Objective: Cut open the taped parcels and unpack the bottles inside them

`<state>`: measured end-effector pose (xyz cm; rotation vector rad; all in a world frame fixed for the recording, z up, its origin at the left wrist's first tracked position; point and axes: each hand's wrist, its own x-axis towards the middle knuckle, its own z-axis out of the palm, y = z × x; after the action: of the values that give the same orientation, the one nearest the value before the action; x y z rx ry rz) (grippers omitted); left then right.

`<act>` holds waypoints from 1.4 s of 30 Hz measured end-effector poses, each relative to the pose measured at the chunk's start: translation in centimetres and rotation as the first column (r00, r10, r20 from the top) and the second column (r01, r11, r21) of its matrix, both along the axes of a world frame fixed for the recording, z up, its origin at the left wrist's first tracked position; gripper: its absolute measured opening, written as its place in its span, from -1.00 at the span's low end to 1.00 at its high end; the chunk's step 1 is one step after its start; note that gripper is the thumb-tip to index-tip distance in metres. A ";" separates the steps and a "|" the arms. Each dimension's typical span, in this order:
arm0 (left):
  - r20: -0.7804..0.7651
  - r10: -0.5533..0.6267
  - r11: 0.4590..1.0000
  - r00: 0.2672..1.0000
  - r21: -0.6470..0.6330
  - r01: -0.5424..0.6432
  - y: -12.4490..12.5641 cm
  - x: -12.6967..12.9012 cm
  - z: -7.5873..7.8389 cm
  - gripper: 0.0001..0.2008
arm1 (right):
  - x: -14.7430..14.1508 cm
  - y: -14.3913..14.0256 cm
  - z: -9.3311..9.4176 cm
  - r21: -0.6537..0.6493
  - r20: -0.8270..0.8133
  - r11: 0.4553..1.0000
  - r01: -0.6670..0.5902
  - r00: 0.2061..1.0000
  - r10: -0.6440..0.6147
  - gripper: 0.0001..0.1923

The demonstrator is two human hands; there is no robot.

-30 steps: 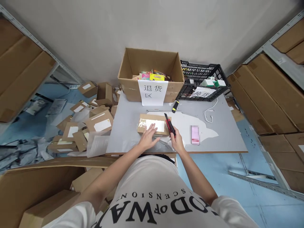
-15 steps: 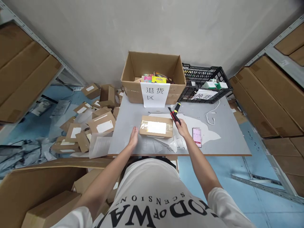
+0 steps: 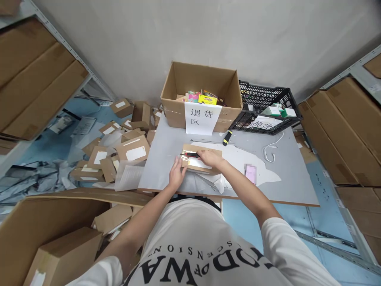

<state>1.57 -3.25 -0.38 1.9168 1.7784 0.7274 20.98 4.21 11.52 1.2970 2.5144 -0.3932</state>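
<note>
Since the earlier frame my right hand (image 3: pixel 210 158) has swung the red-and-black box cutter (image 3: pixel 190 154) from the far right corner of the small parcel (image 3: pixel 202 163) across its top, so the tool now lies level, its tip pointing toward the parcel's left end. My left hand (image 3: pixel 176 176), which stood flat against the parcel's left side, now cups its near left corner, fingers curled onto the cardboard. The right-hand fingers are clenched around the cutter's handle.

The parcel, a flat brown carton with a white label under clear tape, sits on the grey table (image 3: pixel 285 174) just in front of me, near its front edge. Crumpled white wrapping (image 3: pixel 220 183) lies against the parcel's near side. To the parcel's right, close by, rests a phone (image 3: pixel 251 174) on a white patch of the tabletop. Beyond the parcel stands a large open cardboard box (image 3: pixel 205 83) with a paper sign (image 3: pixel 202 117) taped to its front and colourful packs inside. A yellow-and-black marker (image 3: pixel 228 137) lies between the parcel and that box, and a white cable (image 3: pixel 272 147) curls further right. Right of the big box is a black plastic crate (image 3: pixel 268 99). Left of the parcel, off the table, labelled cartons (image 3: pixel 125 149) lie heaped on the floor.
</note>
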 end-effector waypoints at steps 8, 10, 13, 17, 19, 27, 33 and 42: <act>-0.187 -0.288 0.954 0.939 0.023 0.298 -0.4 -0.2 -0.3 -0.59 | -0.6 0.2 0.7 0.029 0.082 0.999 -0.046 0.996 0.044 -0.68; -0.176 -0.284 0.957 0.942 0.014 0.291 -0.2 -0.2 -0.6 -0.59 | -0.7 0.2 0.7 0.022 0.104 0.998 -0.052 0.993 0.050 -0.68; -0.179 -0.282 0.958 0.943 -0.007 0.285 0.2 -0.3 -0.9 -0.60 | -0.8 0.0 0.8 0.014 0.115 0.998 -0.056 0.992 0.054 -0.66; -0.179 -0.289 0.957 0.940 -0.032 0.288 0.5 -0.4 -1.1 -0.60 | -1.1 -0.1 1.1 -0.006 0.114 0.999 -0.044 0.993 0.044 -0.67; -0.171 -0.291 0.957 0.941 -0.038 0.289 0.6 -0.4 -1.2 -0.60 | -1.1 0.0 1.2 -0.011 0.109 0.999 -0.033 0.993 0.034 -0.67; -0.158 -0.298 0.955 0.942 -0.048 0.294 0.3 -0.5 -1.0 -0.59 | 0.6 0.6 0.8 -0.062 0.142 0.996 -0.057 0.988 0.065 -0.71; -0.153 -0.286 0.958 0.946 -0.045 0.283 0.4 -0.5 -1.4 -0.60 | 2.1 1.1 1.4 -0.071 0.172 0.997 -0.029 0.984 0.041 -0.73; -0.183 -0.283 0.951 0.941 0.076 0.301 0.6 -0.7 -2.3 -0.61 | 9.5 -1.0 3.2 -0.118 0.316 0.992 0.042 0.949 -0.003 -0.71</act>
<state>0.92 -2.63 -2.70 2.3096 1.5226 0.5729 30.43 3.21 14.73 1.2330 2.1768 -0.3120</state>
